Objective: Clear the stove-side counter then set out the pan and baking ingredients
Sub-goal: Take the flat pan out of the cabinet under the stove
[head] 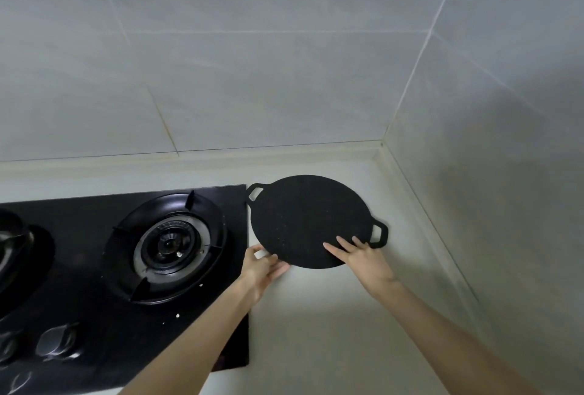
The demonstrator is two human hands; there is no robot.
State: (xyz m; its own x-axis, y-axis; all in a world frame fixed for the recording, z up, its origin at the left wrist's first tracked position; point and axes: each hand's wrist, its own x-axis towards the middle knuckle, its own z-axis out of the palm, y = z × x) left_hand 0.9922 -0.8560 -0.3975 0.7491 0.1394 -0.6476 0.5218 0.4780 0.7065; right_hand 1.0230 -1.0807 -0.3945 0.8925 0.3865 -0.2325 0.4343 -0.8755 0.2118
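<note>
The pan (303, 217) lies flat on the counter (316, 315), just right of the stove (79, 211) and near the far right corner. My left hand (262, 265) pinches its near-left rim, thumb on top and fingers tucked beneath. My right hand (363, 255) rests on its near-right edge, fingers straight and slightly spread.

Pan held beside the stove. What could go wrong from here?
The left hand grips the pan at its near rim and the right hand only rests fingers on top, neither on the loop handles; it may tip. Its far-left edge is close to the stove and could knock it.
</note>
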